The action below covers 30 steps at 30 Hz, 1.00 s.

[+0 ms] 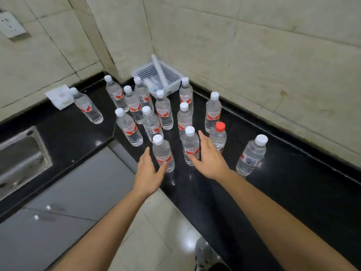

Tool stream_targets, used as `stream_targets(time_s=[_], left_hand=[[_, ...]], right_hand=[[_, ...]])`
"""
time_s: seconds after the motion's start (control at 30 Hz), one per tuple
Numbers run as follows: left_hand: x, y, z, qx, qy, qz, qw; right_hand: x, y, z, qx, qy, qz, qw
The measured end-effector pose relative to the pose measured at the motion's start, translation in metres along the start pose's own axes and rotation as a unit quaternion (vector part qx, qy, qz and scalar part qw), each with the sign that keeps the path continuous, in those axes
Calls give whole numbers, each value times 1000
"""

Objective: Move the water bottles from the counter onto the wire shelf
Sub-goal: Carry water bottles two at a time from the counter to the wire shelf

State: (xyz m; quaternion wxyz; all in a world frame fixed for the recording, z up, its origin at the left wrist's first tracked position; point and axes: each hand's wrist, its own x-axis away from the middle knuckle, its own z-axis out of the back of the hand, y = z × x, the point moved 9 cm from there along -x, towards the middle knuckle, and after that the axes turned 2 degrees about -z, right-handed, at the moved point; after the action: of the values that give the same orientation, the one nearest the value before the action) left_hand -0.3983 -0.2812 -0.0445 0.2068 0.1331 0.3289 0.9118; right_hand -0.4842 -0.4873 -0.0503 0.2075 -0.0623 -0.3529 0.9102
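Note:
Several clear water bottles with white caps and red labels stand upright on the black counter (273,192), grouped in the corner. My left hand (148,173) is open beside the nearest bottle (163,153), thumb close to its base, fingers on its left. My right hand (210,159) is open around a second front bottle (191,148), fingers apart on its right, thumb in front. One bottle with a red cap (218,136) stands just behind my right hand. Another bottle (252,155) stands alone at the right. No wire shelf is in view.
A white plastic mesh basket (170,75) with a white tube sits in the wall corner. A small white box (59,96) rests at the left wall. A steel sink (21,159) is set into the counter at left. Tiled floor lies below.

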Motion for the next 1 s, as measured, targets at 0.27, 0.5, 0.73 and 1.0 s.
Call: stream_targets(time_s=[0.27, 0.5, 0.73, 1.0], left_hand=[[-54, -17, -27, 128, 1, -8, 992], [-67, -23, -29, 113, -10, -60, 992], [-74, -28, -31, 126, -141, -140, 972], [-41, 10, -33, 183, -208, -172, 945]], right_hand=[[-47, 17, -39, -77, 4, -15, 997], [-39, 12, -43, -65, 72, -65, 993], [20, 9, -56, -104, 174, -202, 958], [154, 19, -39, -108, 236, -348, 901]])
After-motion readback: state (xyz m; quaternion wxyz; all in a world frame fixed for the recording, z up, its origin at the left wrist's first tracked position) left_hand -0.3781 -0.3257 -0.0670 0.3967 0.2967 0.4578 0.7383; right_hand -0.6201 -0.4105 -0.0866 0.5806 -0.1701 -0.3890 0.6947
